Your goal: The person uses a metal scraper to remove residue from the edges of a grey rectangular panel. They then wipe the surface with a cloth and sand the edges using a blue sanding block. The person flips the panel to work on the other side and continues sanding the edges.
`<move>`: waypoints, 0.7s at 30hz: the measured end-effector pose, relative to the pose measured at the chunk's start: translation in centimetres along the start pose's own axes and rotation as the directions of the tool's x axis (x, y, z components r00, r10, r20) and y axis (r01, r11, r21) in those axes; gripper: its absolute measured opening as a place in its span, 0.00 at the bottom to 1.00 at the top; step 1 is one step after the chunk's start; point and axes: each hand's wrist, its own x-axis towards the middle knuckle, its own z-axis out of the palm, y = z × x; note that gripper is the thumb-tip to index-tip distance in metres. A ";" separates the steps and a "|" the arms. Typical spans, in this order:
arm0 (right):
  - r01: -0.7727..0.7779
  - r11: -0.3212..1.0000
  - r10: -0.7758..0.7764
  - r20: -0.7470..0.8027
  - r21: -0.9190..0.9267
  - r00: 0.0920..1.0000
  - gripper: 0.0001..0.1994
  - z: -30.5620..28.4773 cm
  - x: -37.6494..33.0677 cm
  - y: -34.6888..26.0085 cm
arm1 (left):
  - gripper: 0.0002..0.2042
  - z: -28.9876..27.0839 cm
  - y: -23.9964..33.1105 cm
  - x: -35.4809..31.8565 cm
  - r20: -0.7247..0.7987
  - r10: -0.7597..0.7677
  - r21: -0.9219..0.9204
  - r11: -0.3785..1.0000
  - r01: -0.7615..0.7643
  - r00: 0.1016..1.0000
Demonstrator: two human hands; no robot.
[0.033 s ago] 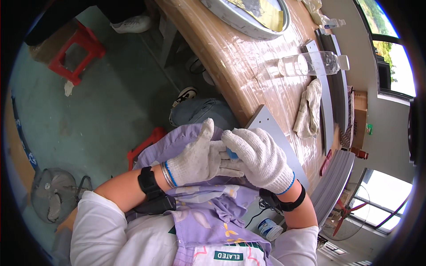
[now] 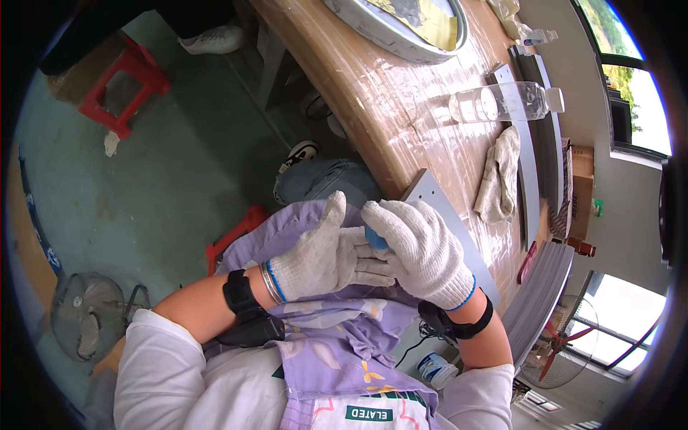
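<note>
Both my hands wear white knitted gloves with blue cuff edges, and they meet in front of my lap. My left hand is turned palm up with its thumb raised and its fingers stretched toward the right hand. Over those fingertips, my right hand curls closed around a small blue block-like piece. Most of that piece is hidden by the glove, so its kind cannot be made out. A grey flat board with small holes lies at the table edge, just beyond my right hand.
On the film-covered table are a clear plastic bottle, a crumpled glove, long grey strips and a round grey tray. Stacked grey boards stand at right. A red stool is on the floor at left.
My right hand has tilted slightly, and more of the blue piece shows at its fingertips. The left hand has not visibly moved.
</note>
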 end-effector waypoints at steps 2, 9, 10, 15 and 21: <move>-0.152 0.988 0.151 -0.115 0.000 0.982 0.32 -0.6 -0.3 0.9 | 0.49 -0.5 0.2 -0.1 0.067 -0.028 -0.002 1.000 0.028 0.997; -0.632 0.483 0.854 -0.167 0.606 0.493 0.23 -2.5 -3.6 3.4 | 0.34 1.3 1.2 0.7 -0.081 0.097 0.408 0.911 -0.056 0.992; -0.638 0.428 0.884 -0.149 0.640 0.444 0.22 -2.8 -3.3 3.2 | 0.30 2.1 1.5 0.6 -0.065 0.170 0.627 0.774 -0.093 0.983; -0.652 0.411 0.884 -0.103 0.637 0.456 0.24 -2.7 -2.3 4.1 | 0.18 3.5 1.9 3.5 -0.204 0.092 0.718 0.691 0.085 0.975; -0.622 0.591 0.789 -0.206 0.514 0.579 0.23 -1.6 -0.5 4.7 | 0.24 3.8 1.7 3.3 -0.298 0.021 0.619 0.765 0.177 0.954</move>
